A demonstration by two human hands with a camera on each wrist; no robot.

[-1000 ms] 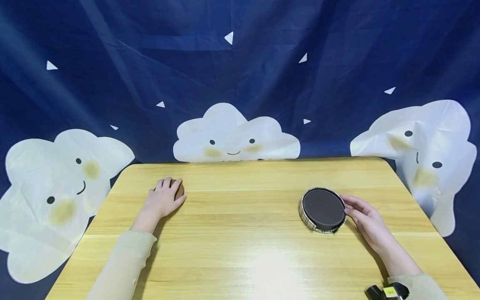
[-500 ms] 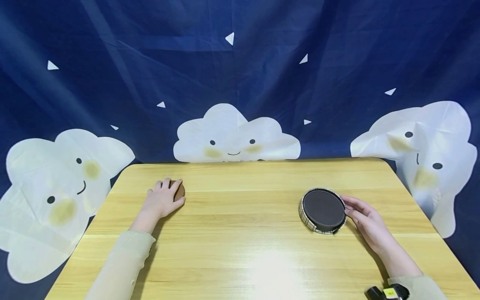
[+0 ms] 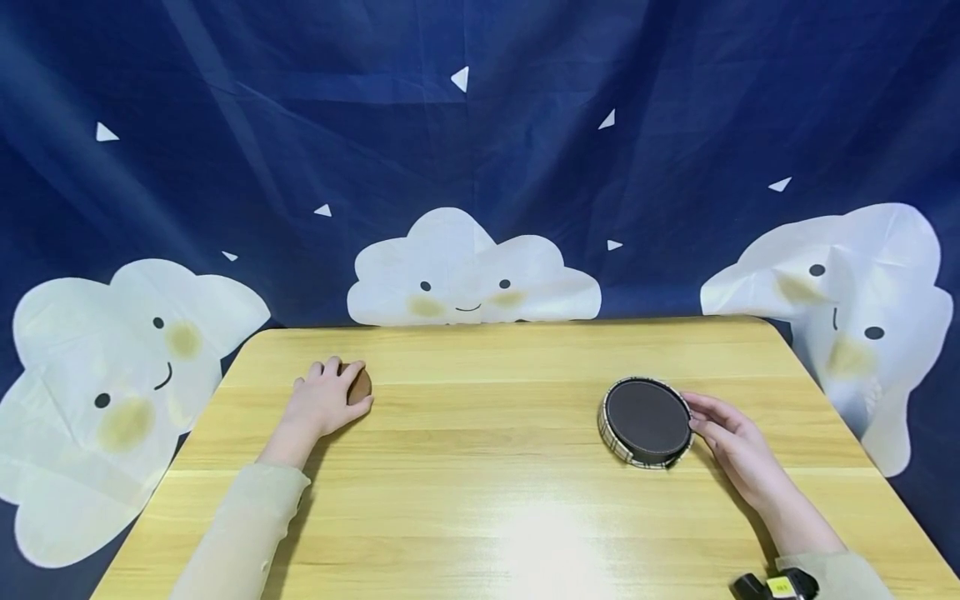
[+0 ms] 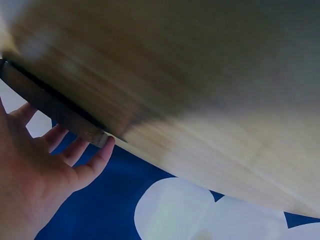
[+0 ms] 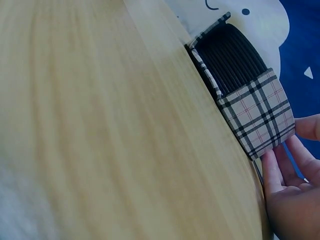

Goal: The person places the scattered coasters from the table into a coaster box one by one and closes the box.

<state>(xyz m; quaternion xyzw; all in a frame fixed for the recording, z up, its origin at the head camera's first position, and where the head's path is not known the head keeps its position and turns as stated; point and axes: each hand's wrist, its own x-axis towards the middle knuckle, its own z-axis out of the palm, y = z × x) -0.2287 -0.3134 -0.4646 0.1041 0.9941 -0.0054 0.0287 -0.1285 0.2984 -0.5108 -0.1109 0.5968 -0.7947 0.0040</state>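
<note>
At the far left of the table, my left hand lies over a round brown thing and grips its edge with spread, bent fingers. In the left wrist view this brown thing shows as a dark thick slab with fingertips along its side; the hand covers most of it. To the right stands a round coaster holder with a plaid wall and a stack of black coasters inside. My right hand touches the holder's right side with thumb and fingers. In the right wrist view, fingertips rest against the plaid wall.
The pale wooden table has a bright glare near its front. Behind it hangs a dark blue curtain printed with white clouds. A black device with a yellow label sits at the right wrist.
Both hands stay nearly in place. The left fingers shift very slightly on the brown thing, and the coaster holder has not moved.
</note>
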